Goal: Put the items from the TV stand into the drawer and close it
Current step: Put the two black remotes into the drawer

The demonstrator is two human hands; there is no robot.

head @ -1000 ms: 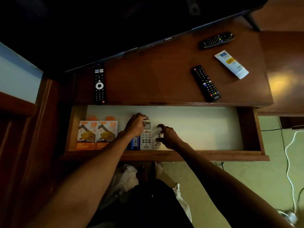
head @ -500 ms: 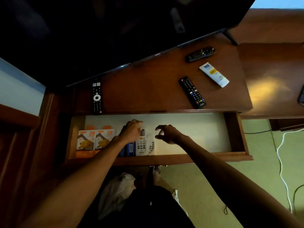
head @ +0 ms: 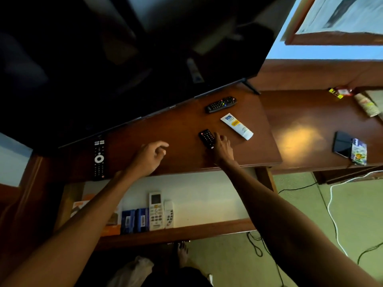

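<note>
The open wooden drawer (head: pixel 186 233) holds two white remotes (head: pixel 156 211), blue packs (head: pixel 134 221) and orange boxes (print unreadable). Beyond it, on the brown TV stand (head: pixel 182 129), the right hand (head: pixel 222 148) grips a black remote (head: pixel 206 138) lying front-to-back; the left hand (head: pixel 150 155) hovers loosely curled, empty. Farther back lies a white tube (head: pixel 236 126).

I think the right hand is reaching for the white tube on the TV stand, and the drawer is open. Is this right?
Not quite. In the head view the right hand is on the black remote, not the white tube beside it. The drawer is open.
</note>
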